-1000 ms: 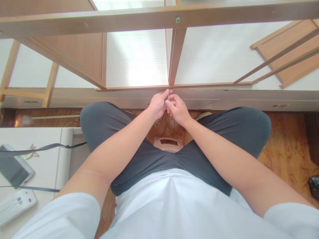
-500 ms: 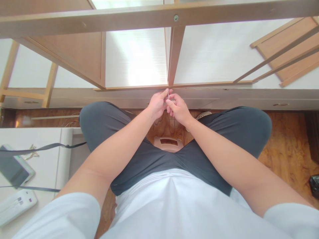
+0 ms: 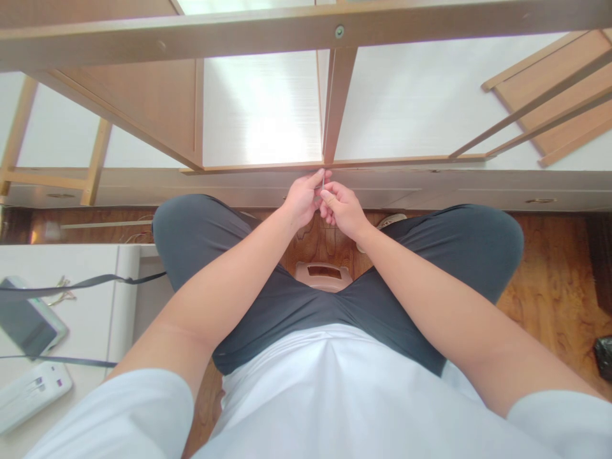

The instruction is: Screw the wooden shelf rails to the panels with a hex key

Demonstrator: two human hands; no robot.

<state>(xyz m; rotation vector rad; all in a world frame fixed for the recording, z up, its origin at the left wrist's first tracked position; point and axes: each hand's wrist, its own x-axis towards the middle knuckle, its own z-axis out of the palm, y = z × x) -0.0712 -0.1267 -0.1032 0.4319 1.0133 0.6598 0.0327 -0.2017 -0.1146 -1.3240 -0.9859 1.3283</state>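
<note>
Moved: I see almost nothing shifted since before.
Grip: left hand (image 3: 301,201) and right hand (image 3: 343,209) pinch a thin metal pin (image 3: 324,182).
Hidden: its lower end, behind fingers.

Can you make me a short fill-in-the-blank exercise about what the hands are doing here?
1. Both hands, left hand and right hand, pinch one thin metal ____ between them.
2. The hands meet at the edge of a wooden ____, just below its upright post.
3. The phone lies on the white surface on the person's ____ side.
4. The floor under the knees is made of ____.

Missing words: tool; frame; left; wood
</note>
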